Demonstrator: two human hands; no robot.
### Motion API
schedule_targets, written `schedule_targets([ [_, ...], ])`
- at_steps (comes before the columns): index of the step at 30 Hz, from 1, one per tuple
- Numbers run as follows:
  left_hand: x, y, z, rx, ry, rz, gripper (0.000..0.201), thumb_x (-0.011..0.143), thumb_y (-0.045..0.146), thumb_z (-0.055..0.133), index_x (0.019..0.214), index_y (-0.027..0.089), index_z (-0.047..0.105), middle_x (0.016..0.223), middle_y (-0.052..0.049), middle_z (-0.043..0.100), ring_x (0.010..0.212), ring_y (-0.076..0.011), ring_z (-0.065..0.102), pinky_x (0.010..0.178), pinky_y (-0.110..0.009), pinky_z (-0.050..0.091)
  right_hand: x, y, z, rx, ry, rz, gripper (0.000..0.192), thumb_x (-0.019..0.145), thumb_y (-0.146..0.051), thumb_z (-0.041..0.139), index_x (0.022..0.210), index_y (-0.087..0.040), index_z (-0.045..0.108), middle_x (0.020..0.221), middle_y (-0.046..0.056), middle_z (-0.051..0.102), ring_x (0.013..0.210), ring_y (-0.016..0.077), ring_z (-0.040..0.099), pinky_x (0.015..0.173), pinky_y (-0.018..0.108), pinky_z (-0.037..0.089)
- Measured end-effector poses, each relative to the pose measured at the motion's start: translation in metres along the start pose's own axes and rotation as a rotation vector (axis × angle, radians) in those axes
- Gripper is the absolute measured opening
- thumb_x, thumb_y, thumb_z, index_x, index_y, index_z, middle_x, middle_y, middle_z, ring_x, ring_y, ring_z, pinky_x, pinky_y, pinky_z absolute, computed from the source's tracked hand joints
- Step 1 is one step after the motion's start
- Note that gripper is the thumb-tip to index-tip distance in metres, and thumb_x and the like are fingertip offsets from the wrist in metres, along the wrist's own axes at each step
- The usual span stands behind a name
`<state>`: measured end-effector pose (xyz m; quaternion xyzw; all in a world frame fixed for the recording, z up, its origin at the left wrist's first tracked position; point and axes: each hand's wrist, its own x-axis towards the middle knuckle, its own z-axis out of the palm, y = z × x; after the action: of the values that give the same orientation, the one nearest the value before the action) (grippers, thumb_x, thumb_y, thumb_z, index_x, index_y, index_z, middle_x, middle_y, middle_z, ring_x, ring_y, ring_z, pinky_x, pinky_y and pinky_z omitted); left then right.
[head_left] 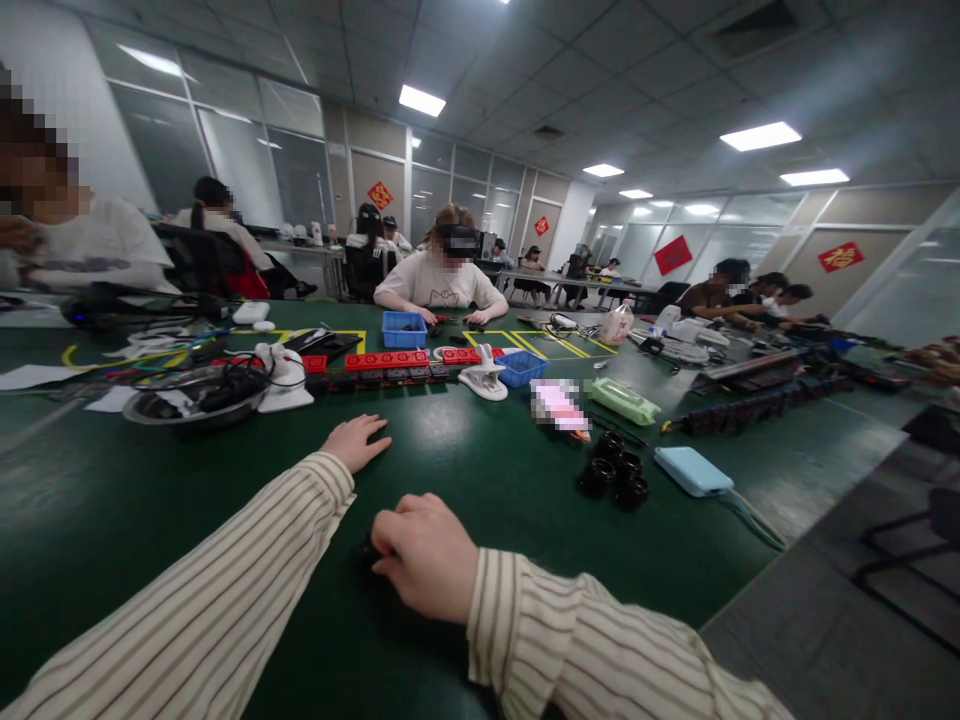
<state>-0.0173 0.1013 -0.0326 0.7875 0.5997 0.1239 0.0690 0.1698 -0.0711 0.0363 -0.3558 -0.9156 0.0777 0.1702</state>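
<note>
A small dark part (369, 552) is covered by the right hand (424, 553), which is curled over it with the fingers pressed together near the front edge of the green bench (487, 470); what exactly is gripped cannot be made out, since only a sliver of black shows under the knuckles. The left hand (357, 441) is laid flat further out, fingers loosely spread, palm down on bare bench, nothing held. Risk is seen mainly at the right hand: the part is hidden from view, so a slip or a pinch under the fingers could go unnoticed, and being so near the edge, it could be knocked to the floor by a careless sweep of the striped sleeve (600, 640). Just to the right, a stack of black rings (615, 470) is set loosely, with a light blue power bank (691, 470) beside it and its cable trailing off the edge; a snag on that cable could drag things down. Ahead, a metal bowl of cables (196, 398) and a row of red blocks (386, 360) are left well apart from both hands.
</note>
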Motion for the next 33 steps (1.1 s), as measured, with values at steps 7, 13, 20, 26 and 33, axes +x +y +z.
schedule_targets([
  [7,-0.003,-0.038,-0.011,-0.530,0.215,-0.140,0.054,0.081,0.051,0.032,0.111,0.014,0.059,0.110,-0.008,0.064,0.106,-0.0204,0.056,0.094,-0.031,0.041,0.095,0.028,0.047,-0.035,0.237,0.085,0.006,0.081,-0.017,0.054,0.081,-0.020,0.049,0.086,0.002,0.059,0.103,0.0208,0.042,0.093,0.040,0.025],
  [13,-0.001,-0.037,-0.011,-0.484,0.187,-0.090,0.043,0.069,0.020,0.042,0.107,0.017,0.060,0.112,-0.003,0.063,0.106,-0.0208,0.056,0.095,-0.031,0.041,0.155,0.070,0.067,0.096,0.265,0.204,0.016,0.082,-0.010,0.045,0.096,-0.017,0.048,0.096,0.007,0.053,0.097,0.0198,0.044,0.090,0.033,0.034],
  [20,0.000,-0.027,-0.013,-0.428,0.112,0.000,0.057,0.060,0.017,0.050,0.117,0.012,0.051,0.116,-0.009,0.059,0.107,-0.0245,0.054,0.093,-0.032,0.041,0.160,0.087,0.070,0.222,0.398,0.208,0.044,0.078,-0.020,0.056,0.119,-0.015,0.041,0.116,0.009,0.042,0.106,0.0192,0.040,0.095,0.030,0.033],
  [26,-0.016,-0.006,-0.013,-0.230,0.126,-0.079,0.030,0.063,0.018,0.053,0.091,0.013,0.063,0.094,-0.009,0.065,0.094,-0.0258,0.057,0.083,-0.033,0.043,0.135,0.083,0.061,0.196,0.283,0.204,0.021,0.087,-0.029,0.047,0.103,-0.019,0.056,0.099,0.005,0.055,0.094,0.0187,0.047,0.087,0.031,0.036],
  [33,-0.049,0.019,-0.011,-0.299,0.070,0.097,0.027,0.060,0.031,0.066,0.083,0.018,0.063,0.092,-0.007,0.062,0.092,-0.0252,0.055,0.084,-0.036,0.043,0.103,0.081,0.052,0.232,0.222,0.116,0.009,0.084,-0.021,0.049,0.082,-0.017,0.057,0.080,0.000,0.052,0.079,0.0127,0.049,0.073,0.024,0.038],
])
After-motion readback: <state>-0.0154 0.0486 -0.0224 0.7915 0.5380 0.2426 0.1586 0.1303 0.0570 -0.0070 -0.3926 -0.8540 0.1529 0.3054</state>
